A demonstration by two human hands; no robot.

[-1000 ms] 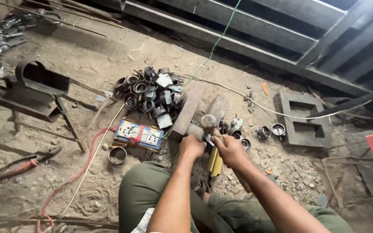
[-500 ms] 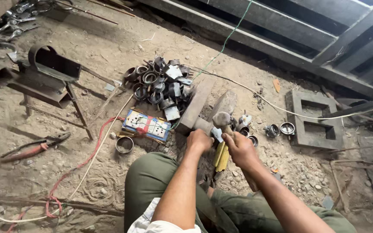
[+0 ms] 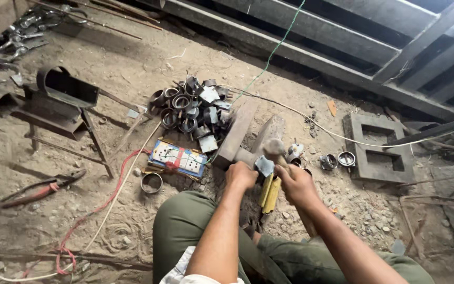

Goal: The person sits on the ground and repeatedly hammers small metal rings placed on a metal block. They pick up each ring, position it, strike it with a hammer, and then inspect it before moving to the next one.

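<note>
The left hand point(image 3: 241, 176) is closed on a small grey metal piece point(image 3: 264, 165), pinning it on the block just far of the knees. The right hand point(image 3: 296, 184), just right of it and equally near, is fisted round what looks like a hammer point(image 3: 275, 148), blurred, its head above the piece and its handle running back towards the person. A yellow-handled tool point(image 3: 269, 192) lies between the hands, and a heap of dull steel rings point(image 3: 187, 108) sits further left.

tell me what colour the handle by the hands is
Yellow handle, between the two hands, head view.
</note>
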